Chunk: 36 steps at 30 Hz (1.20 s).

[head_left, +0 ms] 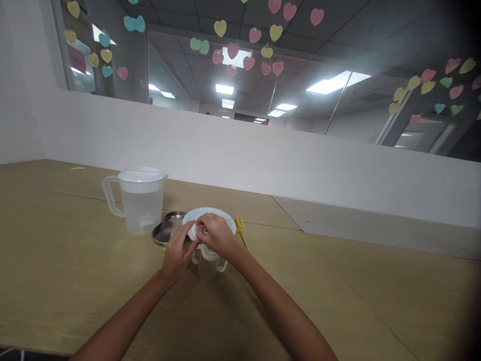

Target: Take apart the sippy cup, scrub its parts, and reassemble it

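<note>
Near the middle of the table, my left hand (178, 250) grips the side of a small white lid (193, 232) between thumb and fingers. The fingers of my right hand (216, 233) are bent together at the lid's right side, pinching a small clear part whose shape I cannot make out. Just below both hands stands a clear cup (208, 263) with two handles, upright and with its top partly hidden by my right hand. Behind the hands lies a white plate (208, 210), partly covered by them.
A lidded translucent pitcher (142, 203) with liquid stands at the left. Beside it is a curved metal tray (161, 234). A yellow sponge-like piece with a green handle (244, 239) lies right of the plate. A white wall (225, 155) and window rise behind the wooden table (319, 291).
</note>
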Tool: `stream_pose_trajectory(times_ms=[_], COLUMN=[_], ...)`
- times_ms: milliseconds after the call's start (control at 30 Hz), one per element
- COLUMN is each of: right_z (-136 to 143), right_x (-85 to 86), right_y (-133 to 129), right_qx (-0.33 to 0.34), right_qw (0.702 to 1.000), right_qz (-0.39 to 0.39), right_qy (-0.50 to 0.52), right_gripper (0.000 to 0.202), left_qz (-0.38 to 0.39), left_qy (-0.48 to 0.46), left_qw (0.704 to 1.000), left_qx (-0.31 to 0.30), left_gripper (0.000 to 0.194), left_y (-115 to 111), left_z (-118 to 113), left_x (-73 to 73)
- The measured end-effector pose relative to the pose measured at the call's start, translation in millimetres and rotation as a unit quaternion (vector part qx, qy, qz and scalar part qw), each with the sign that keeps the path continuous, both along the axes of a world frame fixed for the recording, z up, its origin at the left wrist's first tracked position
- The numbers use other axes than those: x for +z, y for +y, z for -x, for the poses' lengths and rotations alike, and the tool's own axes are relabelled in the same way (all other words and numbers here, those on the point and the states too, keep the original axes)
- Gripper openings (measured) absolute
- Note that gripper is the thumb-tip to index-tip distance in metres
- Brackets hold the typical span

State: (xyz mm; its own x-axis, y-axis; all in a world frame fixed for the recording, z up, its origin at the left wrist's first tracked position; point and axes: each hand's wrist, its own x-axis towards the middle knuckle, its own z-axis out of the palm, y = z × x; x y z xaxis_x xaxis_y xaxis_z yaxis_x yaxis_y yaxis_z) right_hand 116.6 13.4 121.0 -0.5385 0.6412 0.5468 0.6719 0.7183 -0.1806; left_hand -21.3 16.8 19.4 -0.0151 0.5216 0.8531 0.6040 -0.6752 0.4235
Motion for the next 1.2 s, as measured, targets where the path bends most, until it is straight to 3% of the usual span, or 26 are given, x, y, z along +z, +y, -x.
stream_pose_trajectory(times_ms=[133,233,333,433,533,767,900,1033,1200], right_z=[1,-3,-13,-27,-37,-34,-31,-27,-22], right_x=[-1.1,6.1,14.7,16.2,6.9,-23.2,-24.6,-20.3,-22.6], right_y=[4,11,21,30,37,46,45,42,44], right_qx=[0.01,0.006,-0.034,-0.089,-0.143,-0.147,-0.12,-0.105,-0.038], right_qw=[0.992,0.951,0.927,0.949,0.966,0.958,0.956,0.962,0.961], right_qz=[0.069,0.184,0.215,0.188,0.177,0.236,0.249,0.239,0.271], right_qy=[0.105,0.25,0.306,0.238,0.12,-0.069,-0.099,-0.073,-0.031], right_gripper=[0.014,0.011,0.024,0.025,0.02,0.002,0.017,0.034,0.03], left_qz=[-0.012,-0.011,0.028,0.07,0.083,0.119,0.122,0.175,0.215], left_qy=[0.001,-0.01,-0.026,-0.032,-0.013,0.033,0.036,0.02,0.008], left_qw=[1.0,1.0,0.999,0.997,0.996,0.991,0.987,0.972,0.966], left_qx=[-0.012,-0.019,-0.015,-0.007,0.02,0.057,0.098,0.155,0.142], left_gripper=[0.041,0.042,0.042,0.04,0.039,0.031,0.029,0.022,0.022], left_y=[-2,-2,1,8,15,19,19,20,24], left_z=[1,2,2,3,4,4,0,-4,-3], left_x=[1.2,1.2,0.8,-0.4,-3.5,-9.9,-8.5,-7.3,-9.8])
